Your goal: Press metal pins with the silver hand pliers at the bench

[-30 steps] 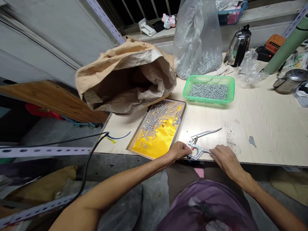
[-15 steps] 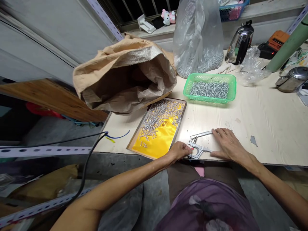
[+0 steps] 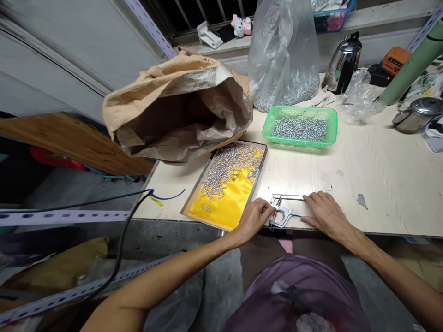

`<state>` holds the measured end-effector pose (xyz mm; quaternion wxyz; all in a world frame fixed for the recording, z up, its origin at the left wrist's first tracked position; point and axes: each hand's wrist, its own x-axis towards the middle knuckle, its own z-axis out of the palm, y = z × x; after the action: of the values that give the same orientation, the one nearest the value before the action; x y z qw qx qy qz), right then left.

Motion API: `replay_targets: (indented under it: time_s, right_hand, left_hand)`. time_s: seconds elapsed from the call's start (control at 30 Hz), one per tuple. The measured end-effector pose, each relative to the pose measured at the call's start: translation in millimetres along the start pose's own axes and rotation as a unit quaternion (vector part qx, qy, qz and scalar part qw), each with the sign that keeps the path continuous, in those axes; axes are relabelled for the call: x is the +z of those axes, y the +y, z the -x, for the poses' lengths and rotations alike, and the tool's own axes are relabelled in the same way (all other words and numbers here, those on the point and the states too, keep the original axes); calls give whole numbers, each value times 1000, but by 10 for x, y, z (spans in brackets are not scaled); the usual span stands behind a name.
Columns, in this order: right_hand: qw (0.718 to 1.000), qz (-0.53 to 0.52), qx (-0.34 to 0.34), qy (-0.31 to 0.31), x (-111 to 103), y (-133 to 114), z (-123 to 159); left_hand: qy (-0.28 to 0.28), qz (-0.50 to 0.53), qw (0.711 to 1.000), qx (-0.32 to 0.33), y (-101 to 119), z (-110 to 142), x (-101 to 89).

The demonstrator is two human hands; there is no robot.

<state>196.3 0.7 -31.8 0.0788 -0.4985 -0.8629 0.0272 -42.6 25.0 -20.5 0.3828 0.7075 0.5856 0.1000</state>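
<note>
A grey metal hand tool (image 3: 284, 216) with two long handles, a round opening, a spring and a small red part lies at the table's front edge. My right hand (image 3: 327, 213) is around its handle ends, fingers on the far handle and thumb at the near one. At the tool's left end, by the spring and red part, my left hand (image 3: 256, 214) has thumb and fingers pinched together. What they hold is too small to make out. Just left of that hand, a shallow tray (image 3: 221, 213) with a yellow bottom holds many small metal pins, heaped toward its far end.
Behind the tool stands a green plastic basket (image 3: 335, 129) of similar pins. A large open paper sack (image 3: 138, 115) leans over the tray's far end. Farther back are a clear bag (image 3: 284, 55) of metal pieces, a kettle (image 3: 342, 64) and a metal pot (image 3: 417, 115).
My right hand has drawn the far handle nearer to the near one. My left hand has shifted slightly left and away from me, its fingers still pinched at the tool's left end.
</note>
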Motion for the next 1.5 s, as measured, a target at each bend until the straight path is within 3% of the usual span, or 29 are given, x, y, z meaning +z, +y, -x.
replay_targets:
  time_s: [0.07,0.17,0.3,0.57,1.03,1.17,1.27,1.4,1.5]
  right_hand:
    - [1000,-4,-8,5,2,-13,10]
    - [1000,-11,-12,7,-1,-23,18]
    - [1000,-27,7,12,-7,-30,63]
    - [999,-17,44,-14,-104,-95,132]
    - [1000,-8,27,-2,1,-163,59]
    - [999,10,38,11,43,-176,77]
    - [998,-16,45,29,27,-102,100]
    - [995,-86,13,43,-26,103,114]
    - [994,-102,26,35,-14,261,30]
  left_hand:
    - [23,-42,994,103,48,-18,32]
    - [-7,-127,961,247,166,-126,124]
    - [-69,-214,916,333,332,-327,238]
    - [-152,-307,881,326,500,-432,186]
    - [-135,-320,897,274,474,-346,296]
    - [-110,-304,905,275,422,-366,343]
    - [-52,-274,919,279,336,-343,428]
    - [61,-208,926,308,214,-161,666]
    - [71,-180,921,339,184,22,858]
